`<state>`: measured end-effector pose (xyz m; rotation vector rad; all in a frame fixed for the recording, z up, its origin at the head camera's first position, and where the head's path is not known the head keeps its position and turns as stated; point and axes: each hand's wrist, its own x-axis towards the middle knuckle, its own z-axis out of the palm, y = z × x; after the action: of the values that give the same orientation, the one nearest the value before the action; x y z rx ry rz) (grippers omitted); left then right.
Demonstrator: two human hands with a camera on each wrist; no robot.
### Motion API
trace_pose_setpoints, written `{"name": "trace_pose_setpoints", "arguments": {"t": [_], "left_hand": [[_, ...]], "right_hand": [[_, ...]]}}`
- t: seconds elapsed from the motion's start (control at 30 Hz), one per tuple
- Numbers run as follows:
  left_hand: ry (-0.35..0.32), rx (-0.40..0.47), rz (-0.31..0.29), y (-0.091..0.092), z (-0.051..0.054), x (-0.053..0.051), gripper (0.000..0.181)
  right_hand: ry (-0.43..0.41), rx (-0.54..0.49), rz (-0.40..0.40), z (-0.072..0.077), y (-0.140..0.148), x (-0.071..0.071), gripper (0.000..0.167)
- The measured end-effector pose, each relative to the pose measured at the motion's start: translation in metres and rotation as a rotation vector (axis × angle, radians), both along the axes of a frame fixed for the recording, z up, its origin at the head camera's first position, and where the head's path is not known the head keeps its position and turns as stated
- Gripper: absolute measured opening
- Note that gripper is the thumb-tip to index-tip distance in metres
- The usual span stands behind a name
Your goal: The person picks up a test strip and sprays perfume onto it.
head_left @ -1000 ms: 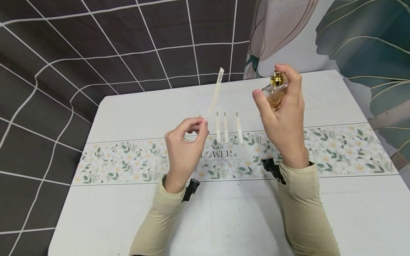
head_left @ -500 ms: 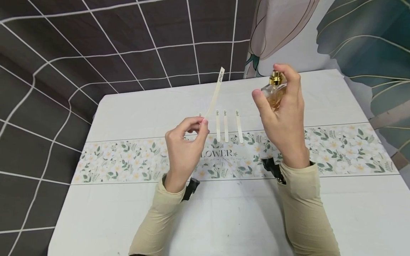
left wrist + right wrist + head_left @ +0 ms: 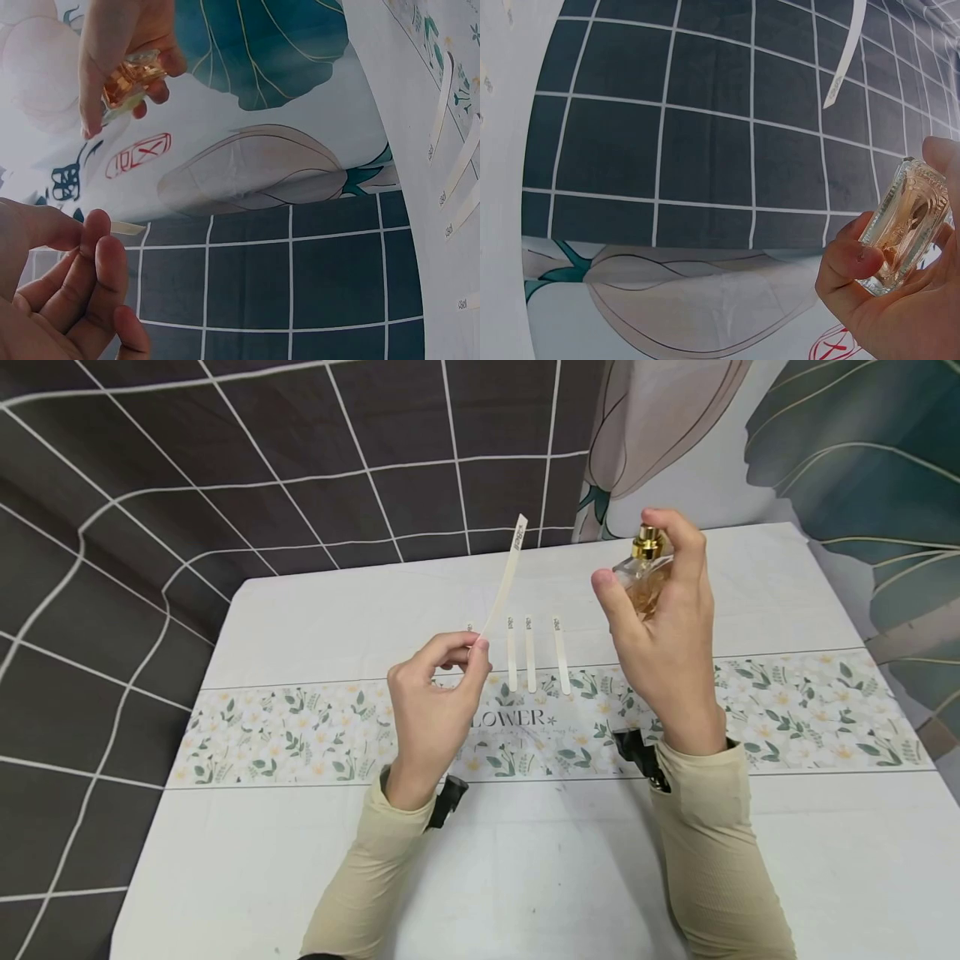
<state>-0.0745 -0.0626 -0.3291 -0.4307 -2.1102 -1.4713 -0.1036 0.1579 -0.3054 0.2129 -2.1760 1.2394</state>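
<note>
White tabletop (image 3: 525, 860): below your fingers, dark gridded backdrop (image 3: 412, 497) beyond them.
Left hand (image 3: 435, 718): thumb and fingertips pinching your paper strip (image 3: 508, 572) by its lower end.
Right hand (image 3: 671, 643): your fingers wrapped round a glass bottle (image 3: 647, 583), forefinger on its gold top (image 3: 647, 544).
Strip axis: slants up and rightward from your left fingertips, printed end farthest.
</note>
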Motion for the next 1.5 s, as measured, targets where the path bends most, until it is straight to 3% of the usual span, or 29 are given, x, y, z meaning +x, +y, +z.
{"name": "trace_pose_setpoints", "arguments": {"t": [1.5], "left_hand": [[0.003, 0.004, -0.016, 0.0016, 0.0012, 0.0016, 0.010]], "right_hand": [[-0.003, -0.058, -0.012, 0.0005, -0.0006, -0.0004, 0.049]]}}
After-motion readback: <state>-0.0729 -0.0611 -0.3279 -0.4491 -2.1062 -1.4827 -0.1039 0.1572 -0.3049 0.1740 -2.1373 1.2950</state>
